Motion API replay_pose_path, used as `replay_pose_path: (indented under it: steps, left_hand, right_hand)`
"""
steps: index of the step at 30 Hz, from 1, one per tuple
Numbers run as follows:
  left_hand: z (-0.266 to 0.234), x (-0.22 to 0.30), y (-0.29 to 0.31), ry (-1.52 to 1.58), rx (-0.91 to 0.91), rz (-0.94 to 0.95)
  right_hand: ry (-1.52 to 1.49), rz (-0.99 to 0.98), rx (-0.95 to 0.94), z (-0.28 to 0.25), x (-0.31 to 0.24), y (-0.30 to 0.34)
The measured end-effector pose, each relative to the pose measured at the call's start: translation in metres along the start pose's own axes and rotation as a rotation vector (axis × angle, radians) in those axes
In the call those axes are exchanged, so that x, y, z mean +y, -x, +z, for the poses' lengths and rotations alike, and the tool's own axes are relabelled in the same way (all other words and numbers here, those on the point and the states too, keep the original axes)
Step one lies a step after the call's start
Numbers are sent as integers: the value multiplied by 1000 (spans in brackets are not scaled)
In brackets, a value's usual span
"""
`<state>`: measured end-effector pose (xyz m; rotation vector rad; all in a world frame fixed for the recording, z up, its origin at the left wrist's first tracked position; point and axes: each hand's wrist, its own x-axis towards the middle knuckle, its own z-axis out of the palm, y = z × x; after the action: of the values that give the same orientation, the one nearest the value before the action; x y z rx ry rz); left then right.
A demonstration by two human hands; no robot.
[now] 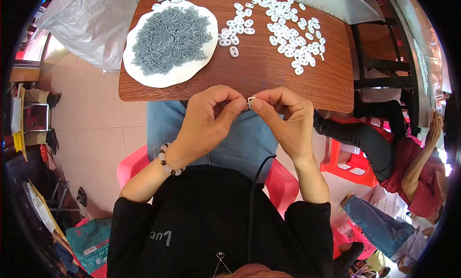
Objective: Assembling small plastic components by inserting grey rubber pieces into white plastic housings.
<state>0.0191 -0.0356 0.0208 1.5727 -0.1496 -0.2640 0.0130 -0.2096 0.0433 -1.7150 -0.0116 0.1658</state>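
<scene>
My right hand (290, 119) pinches a small white oval plastic piece with holes (250, 100) between thumb and fingertips, just off the table's near edge. Close beside it, my left hand (211, 114) has its thumb and forefinger pressed together, the tips almost touching the piece. Whatever sits between those left fingertips is too small to make out. Beyond my left hand, a white wavy-edged plate (139, 75) bears a heap of tiny grey translucent pins (170, 40). Many matching white oval pieces (234, 51) lie scattered over the middle and right of the table.
The brown wooden table (331, 83) ends just in front of my hands. A clear plastic bag (89, 23) hangs at the far left, and a metal-like tray (331, 4) stands at the back right. Other people sit along the right, near a red stool (350, 167).
</scene>
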Motion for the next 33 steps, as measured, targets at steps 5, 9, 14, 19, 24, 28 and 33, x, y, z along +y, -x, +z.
replay_pose_path:
  steps: [5, 9, 14, 19, 24, 28, 33]
  left_hand:
    - [1, -3, 1, -74, 42, 19]
    - [3, -1, 1, -117, 72, 40]
    - [3, -4, 0, -141, 69, 62]
    - [3, -6, -1, -158, 66, 79]
    - [4, -6, -2, -37, 74, 14]
    - [3, -3, -7, 3, 56, -10]
    - [0, -4, -9, 190, 21, -141]
  right_hand:
    - [61, -85, 32, 3, 0, 2]
    - [86, -80, 41, 4, -1, 3]
    - [85, -108, 41, 5, 3, 2]
    - [122, -112, 39, 5, 4, 1]
    - [-61, -31, 32, 5, 8, -2]
    - [-138, -5, 51, 3, 12, -5]
    - [-165, 16, 74, 5, 12, -8]
